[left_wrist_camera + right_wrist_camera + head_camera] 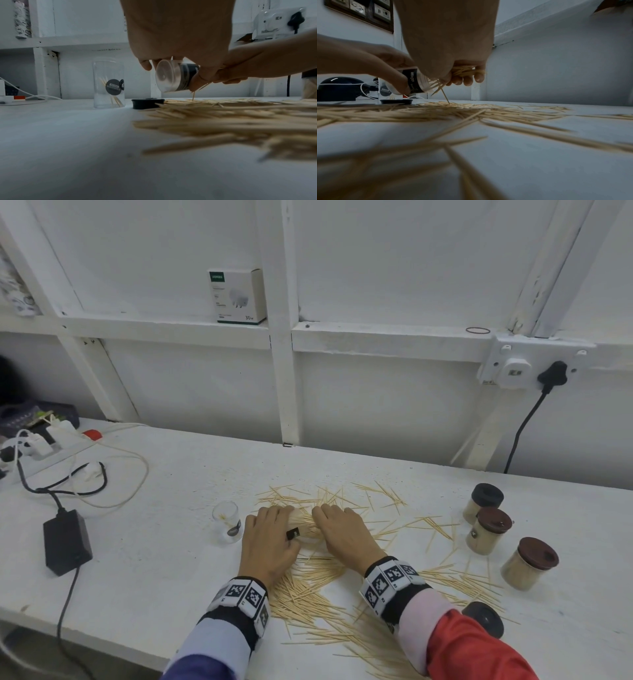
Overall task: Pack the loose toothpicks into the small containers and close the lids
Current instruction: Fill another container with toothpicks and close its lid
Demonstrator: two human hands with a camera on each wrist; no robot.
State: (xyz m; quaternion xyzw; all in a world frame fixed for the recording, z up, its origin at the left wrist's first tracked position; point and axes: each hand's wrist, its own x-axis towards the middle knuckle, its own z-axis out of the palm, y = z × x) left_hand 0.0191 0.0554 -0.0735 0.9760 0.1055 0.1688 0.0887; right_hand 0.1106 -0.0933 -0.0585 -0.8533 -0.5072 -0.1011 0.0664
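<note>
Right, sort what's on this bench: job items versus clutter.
Job items:
- loose toothpicks
- tilted container, held by left hand
- toothpick bundle in right hand
- upright open container
- three filled, lidded jars
- loose lid

Clutter:
- power adapter
- cables
- charger box

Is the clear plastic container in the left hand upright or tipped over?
Tipped. The left hand holds the clear plastic container on its side above the table, round base facing the left wrist camera, while the right hand feeds toothpicks into its mouth.
</note>
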